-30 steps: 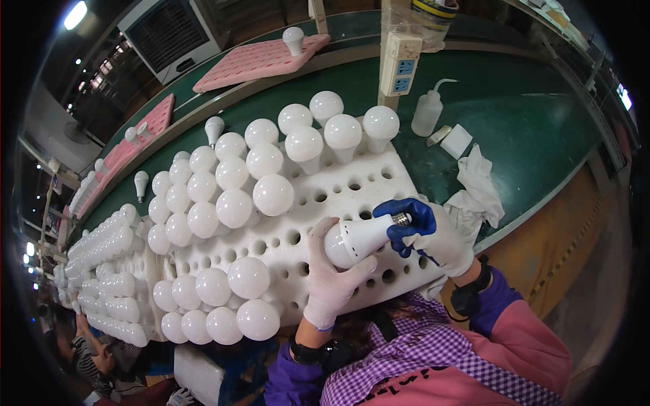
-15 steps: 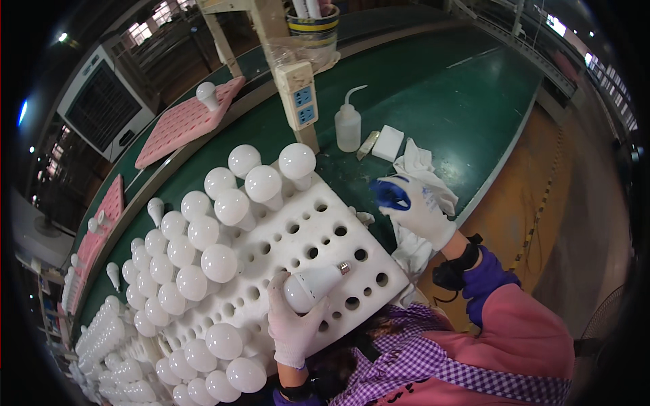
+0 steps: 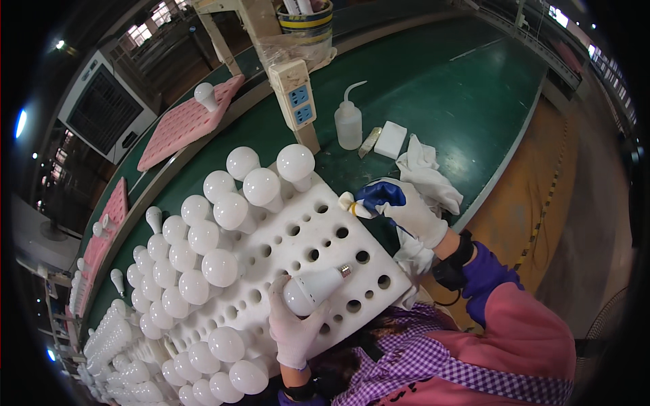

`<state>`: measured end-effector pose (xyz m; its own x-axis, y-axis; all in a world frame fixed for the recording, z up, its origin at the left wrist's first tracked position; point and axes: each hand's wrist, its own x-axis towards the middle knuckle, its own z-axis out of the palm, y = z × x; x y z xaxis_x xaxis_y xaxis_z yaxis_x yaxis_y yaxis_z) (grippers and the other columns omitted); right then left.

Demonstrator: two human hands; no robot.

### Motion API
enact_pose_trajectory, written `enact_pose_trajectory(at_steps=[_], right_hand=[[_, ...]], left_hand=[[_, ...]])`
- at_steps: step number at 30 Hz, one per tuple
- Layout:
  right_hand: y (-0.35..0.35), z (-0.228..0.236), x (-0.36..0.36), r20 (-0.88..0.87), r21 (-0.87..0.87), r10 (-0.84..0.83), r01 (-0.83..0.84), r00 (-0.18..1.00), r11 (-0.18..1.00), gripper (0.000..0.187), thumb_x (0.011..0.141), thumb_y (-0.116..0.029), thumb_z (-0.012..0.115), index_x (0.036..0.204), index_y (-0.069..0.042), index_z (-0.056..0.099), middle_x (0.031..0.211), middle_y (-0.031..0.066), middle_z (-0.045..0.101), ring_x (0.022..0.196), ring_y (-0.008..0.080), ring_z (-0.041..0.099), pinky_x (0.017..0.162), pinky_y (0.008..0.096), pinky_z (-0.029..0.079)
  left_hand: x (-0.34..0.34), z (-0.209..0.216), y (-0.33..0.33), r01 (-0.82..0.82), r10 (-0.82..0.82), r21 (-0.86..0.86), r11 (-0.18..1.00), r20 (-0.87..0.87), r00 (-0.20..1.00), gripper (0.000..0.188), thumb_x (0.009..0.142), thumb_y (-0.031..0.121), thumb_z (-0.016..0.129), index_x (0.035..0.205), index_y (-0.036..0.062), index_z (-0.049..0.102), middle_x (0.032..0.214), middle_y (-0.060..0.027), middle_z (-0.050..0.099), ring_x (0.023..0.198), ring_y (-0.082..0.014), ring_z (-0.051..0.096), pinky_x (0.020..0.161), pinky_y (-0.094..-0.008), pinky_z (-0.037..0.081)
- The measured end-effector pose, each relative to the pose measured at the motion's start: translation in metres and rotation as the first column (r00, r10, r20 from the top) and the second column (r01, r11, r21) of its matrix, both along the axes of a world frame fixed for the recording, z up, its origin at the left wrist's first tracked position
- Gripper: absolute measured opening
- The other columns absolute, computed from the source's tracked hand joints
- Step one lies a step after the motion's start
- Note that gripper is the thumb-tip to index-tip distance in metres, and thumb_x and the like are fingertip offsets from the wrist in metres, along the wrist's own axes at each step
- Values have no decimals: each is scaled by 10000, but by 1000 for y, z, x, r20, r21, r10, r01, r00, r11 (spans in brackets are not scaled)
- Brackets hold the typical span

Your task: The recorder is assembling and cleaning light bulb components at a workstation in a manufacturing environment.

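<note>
A white LED light bulb (image 3: pixel 313 289) lies tilted in my gloved left hand (image 3: pixel 292 323), its metal screw cap pointing to the upper right. Fingers and thumb wrap its rounded end just above the white foam tray (image 3: pixel 338 277). At the tray's far right corner, my right hand (image 3: pixel 406 208), in a white glove with blue-coated fingers, pinches a small white cloth bundle (image 3: pixel 355 206) bound with a yellowish band. Rows of upright bulbs (image 3: pixel 220 267) fill holes in the tray's left part, while its right part shows bare holes.
A squeeze bottle (image 3: pixel 349 125), a small white box (image 3: pixel 391 140) and a crumpled white cloth (image 3: pixel 426 177) sit on the green table (image 3: pixel 433 88). A post with a socket strip (image 3: pixel 295 95) rises beyond the tray. Pink trays (image 3: pixel 189 122) with a few bulbs stand farther left.
My right hand has moved left and down and taken hold of the cloth bundle, which now shows beside the tray corner. The left hand keeps the bulb nearly in place.
</note>
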<state>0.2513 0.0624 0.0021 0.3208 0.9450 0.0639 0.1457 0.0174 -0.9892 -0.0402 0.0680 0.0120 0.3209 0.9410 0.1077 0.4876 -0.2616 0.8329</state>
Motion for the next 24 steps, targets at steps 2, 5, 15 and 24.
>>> enact_pose_trajectory(at_steps=[2,5,15,24], right_hand=[[4,13,-12,-206,49,157,-150,966,987,364,697,14,559,1052,42,635,1005,68,648,968,133,599,903,262,470],[19,-10,-17,52,97,195,-199,979,975,258,739,-6,614,989,-41,668,1008,77,625,887,189,591,839,280,460],[18,17,-32,599,264,-85,-96,796,960,336,768,-181,680,1097,-119,656,1041,104,611,1027,315,543,895,428,435],[5,27,-58,820,286,-123,-212,560,934,362,761,-326,701,1055,-123,649,1149,84,588,1153,312,500,971,463,372]], left_hand=[[-1,1,0,-7,7,25,1000,-31,1000,783,605,219,826,1263,23,447,1129,-149,597,980,-272,633,847,-370,510],[1,5,-3,-14,14,-10,1000,-1,1000,780,605,246,827,1257,39,453,1135,-146,602,970,-285,644,830,-377,518],[-2,9,-5,-13,15,34,999,-46,999,751,616,282,816,1242,62,464,1099,-145,619,936,-314,657,786,-399,531],[-1,9,-7,-23,22,-19,1000,-55,998,760,618,309,809,1252,65,466,1111,-137,621,905,-300,671,769,-398,537]])
